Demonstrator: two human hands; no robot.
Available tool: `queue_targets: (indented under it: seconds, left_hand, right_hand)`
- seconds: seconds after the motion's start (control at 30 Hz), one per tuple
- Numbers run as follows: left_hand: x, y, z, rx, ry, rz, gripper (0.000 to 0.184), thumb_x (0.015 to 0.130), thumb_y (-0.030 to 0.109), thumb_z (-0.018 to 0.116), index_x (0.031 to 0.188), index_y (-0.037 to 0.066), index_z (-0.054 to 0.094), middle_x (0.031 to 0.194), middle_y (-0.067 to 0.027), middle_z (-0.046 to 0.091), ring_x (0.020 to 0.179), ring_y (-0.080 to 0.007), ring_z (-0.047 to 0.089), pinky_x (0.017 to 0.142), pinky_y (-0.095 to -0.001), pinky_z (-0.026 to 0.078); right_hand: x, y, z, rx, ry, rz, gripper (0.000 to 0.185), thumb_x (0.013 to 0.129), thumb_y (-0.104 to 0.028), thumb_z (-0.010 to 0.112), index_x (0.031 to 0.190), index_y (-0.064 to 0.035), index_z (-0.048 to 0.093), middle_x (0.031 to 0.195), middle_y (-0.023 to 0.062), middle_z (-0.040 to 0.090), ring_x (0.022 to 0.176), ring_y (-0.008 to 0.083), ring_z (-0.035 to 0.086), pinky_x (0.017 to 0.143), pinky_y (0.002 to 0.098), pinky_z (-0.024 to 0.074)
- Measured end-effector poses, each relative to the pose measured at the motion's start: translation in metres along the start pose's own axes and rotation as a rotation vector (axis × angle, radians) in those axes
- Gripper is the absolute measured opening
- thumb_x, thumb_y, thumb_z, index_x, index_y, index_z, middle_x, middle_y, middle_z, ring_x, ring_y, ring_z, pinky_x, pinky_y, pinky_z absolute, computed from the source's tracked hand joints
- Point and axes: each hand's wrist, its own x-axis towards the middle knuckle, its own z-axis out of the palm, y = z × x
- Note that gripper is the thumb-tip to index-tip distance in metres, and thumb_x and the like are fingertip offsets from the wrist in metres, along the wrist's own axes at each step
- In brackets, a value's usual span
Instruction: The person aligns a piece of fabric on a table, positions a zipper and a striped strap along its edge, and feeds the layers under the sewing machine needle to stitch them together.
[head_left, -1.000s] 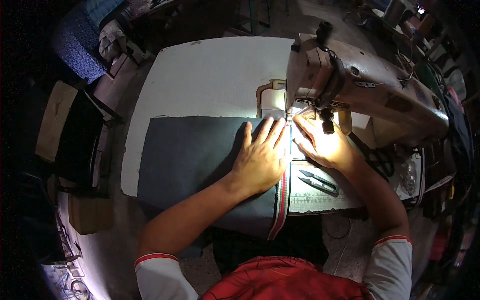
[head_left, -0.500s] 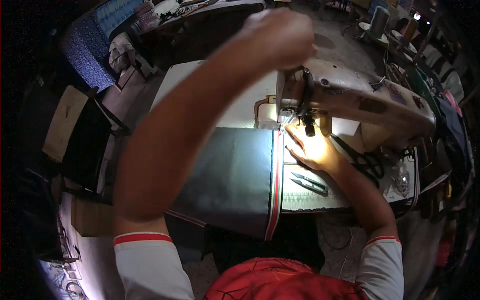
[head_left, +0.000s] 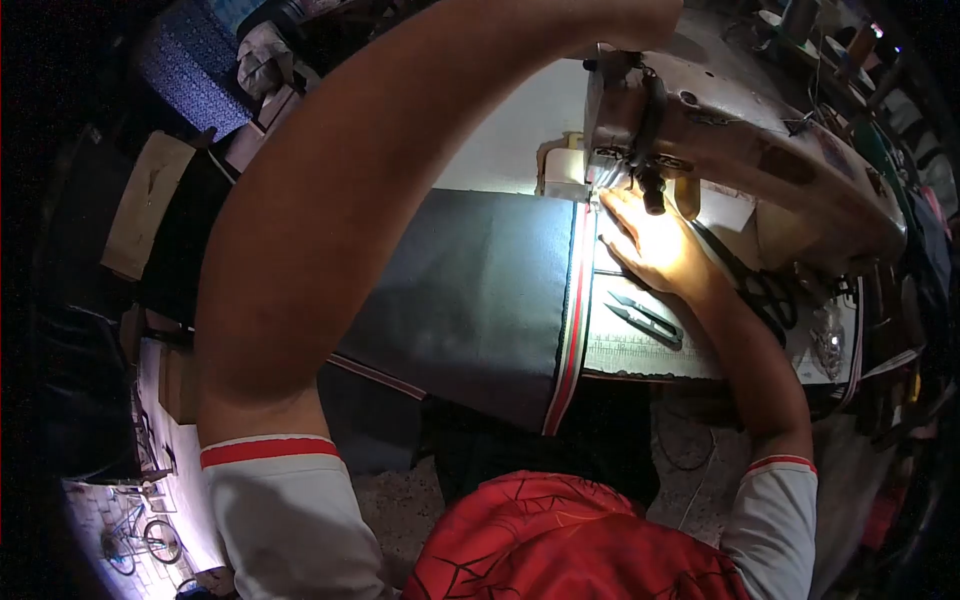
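Note:
My left arm reaches up across the view, and my left hand [head_left: 640, 22] is above the front end of the sewing machine [head_left: 745, 140]. The top edge cuts it off, so its fingers are hidden. Under the machine's light, my right hand [head_left: 655, 245] lies flat, fingers stretched towards the needle area, thumb apart; glare washes out part of it. Just left of it runs a red, white and black striped band [head_left: 575, 330] along the edge of a dark grey cloth [head_left: 480, 290]. The cloth lies on the machine table, its front part hanging down.
Thread snips [head_left: 645, 320] lie below my right hand, near a printed ruler scale [head_left: 630, 355]. Large black-handled scissors [head_left: 765, 300] and a clear plastic packet [head_left: 828, 340] are further right. A chair-like piece [head_left: 150, 205] stands left. Thread cones [head_left: 862, 45] stand back right.
My view has tilted, so the machine and cloth appear higher and further right. My left hand has moved right over the machine's front end. My right hand stays beside the needle area.

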Motion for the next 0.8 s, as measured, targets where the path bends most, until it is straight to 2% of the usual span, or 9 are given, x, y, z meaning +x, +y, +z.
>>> queue_targets:
  seconds: [0.03, 0.2, 0.27, 0.37, 0.47, 0.53, 0.63, 0.7, 0.8]
  left_hand:
    - [0.006, 0.001, 0.006, -0.036, -0.014, 0.029, 0.017, 0.084, 0.006, 0.06, 0.09, -0.002, 0.074, 0.09, -0.0248, 0.069, 0.085, -0.039, 0.068, 0.073, -0.0466, 0.053]
    - [-0.008, -0.02, -0.01, -0.295, -0.051, 0.307, 0.016, 0.086, 0.007, 0.063, 0.091, -0.004, 0.073, 0.087, -0.0264, 0.069, 0.081, -0.0406, 0.067, 0.072, -0.045, 0.053]
    - [-0.023, -0.003, -0.032, -0.232, -0.163, 0.03, 0.022, 0.091, 0.015, 0.065, 0.095, -0.006, 0.072, 0.088, -0.0271, 0.069, 0.082, -0.0407, 0.068, 0.072, -0.0446, 0.053]
    - [-0.027, 0.004, -0.016, -0.171, 0.005, -0.028, 0.028, 0.094, 0.019, 0.065, 0.094, -0.009, 0.072, 0.088, -0.0278, 0.069, 0.081, -0.0405, 0.068, 0.07, -0.0441, 0.053]
    - [-0.025, 0.01, -0.022, -0.046, -0.117, -0.015, 0.029, 0.094, 0.018, 0.064, 0.092, -0.01, 0.071, 0.088, -0.0282, 0.069, 0.082, -0.0401, 0.068, 0.072, -0.0449, 0.053]
    - [-0.013, -0.009, -0.008, 0.028, -0.141, 0.055, 0.03, 0.096, 0.018, 0.061, 0.091, -0.01, 0.071, 0.088, -0.0278, 0.069, 0.081, -0.0394, 0.068, 0.075, -0.0459, 0.053]
    - [-0.021, -0.024, -0.006, -0.174, 0.118, 0.429, 0.024, 0.095, 0.01, 0.057, 0.092, -0.009, 0.071, 0.09, -0.0277, 0.07, 0.082, -0.0388, 0.069, 0.077, -0.047, 0.053]
    - [-0.05, 0.009, -0.041, -0.24, -0.149, -0.027, 0.022, 0.094, 0.007, 0.056, 0.092, -0.008, 0.072, 0.088, -0.0265, 0.07, 0.079, -0.0388, 0.068, 0.077, -0.0471, 0.053]
    - [-0.06, 0.029, -0.038, -0.15, 0.075, -0.106, 0.027, 0.097, 0.015, 0.058, 0.09, -0.007, 0.071, 0.083, -0.024, 0.07, 0.075, -0.0365, 0.067, 0.076, -0.046, 0.053]
  right_hand:
    - [-0.001, -0.001, 0.0, 0.005, -0.003, 0.008, 0.058, 0.092, -0.032, 0.063, 0.142, -0.0038, 0.052, 0.144, 0.0234, 0.05, 0.137, 0.038, 0.044, 0.115, 0.0458, 0.0359]
    - [0.002, -0.008, -0.009, 0.146, -0.076, 0.103, 0.056, 0.093, -0.03, 0.063, 0.14, -0.0025, 0.053, 0.141, 0.0234, 0.053, 0.135, 0.0388, 0.045, 0.114, 0.0458, 0.0363]
    - [0.001, -0.004, -0.005, 0.105, -0.034, 0.049, 0.056, 0.093, -0.03, 0.063, 0.14, -0.0019, 0.053, 0.14, 0.0235, 0.053, 0.135, 0.0391, 0.046, 0.114, 0.046, 0.0363]
    - [0.002, -0.001, -0.002, 0.058, 0.015, -0.014, 0.055, 0.093, -0.029, 0.063, 0.139, -0.0009, 0.053, 0.139, 0.0237, 0.054, 0.134, 0.0395, 0.046, 0.114, 0.0464, 0.0361]
    - [0.001, -0.004, -0.004, 0.018, 0.007, -0.029, 0.055, 0.093, -0.029, 0.063, 0.139, -0.001, 0.053, 0.139, 0.0236, 0.054, 0.133, 0.0397, 0.047, 0.114, 0.046, 0.0365]
    - [0.001, -0.005, -0.004, 0.042, -0.028, 0.051, 0.056, 0.093, -0.029, 0.063, 0.14, -0.0016, 0.052, 0.139, 0.0227, 0.055, 0.132, 0.0392, 0.048, 0.113, 0.045, 0.0381]
    - [0.0, -0.004, -0.005, 0.066, -0.016, 0.031, 0.056, 0.092, -0.029, 0.063, 0.14, -0.0025, 0.052, 0.139, 0.022, 0.055, 0.131, 0.039, 0.05, 0.111, 0.0446, 0.04]
    - [0.0, -0.004, -0.003, 0.063, -0.026, 0.045, 0.056, 0.092, -0.029, 0.063, 0.141, -0.0029, 0.052, 0.14, 0.022, 0.054, 0.131, 0.0388, 0.05, 0.111, 0.0444, 0.0402]
    - [0.0, -0.007, -0.005, 0.061, -0.058, 0.089, 0.057, 0.092, -0.03, 0.063, 0.141, -0.0037, 0.052, 0.142, 0.0221, 0.053, 0.132, 0.0386, 0.05, 0.112, 0.0441, 0.0399]
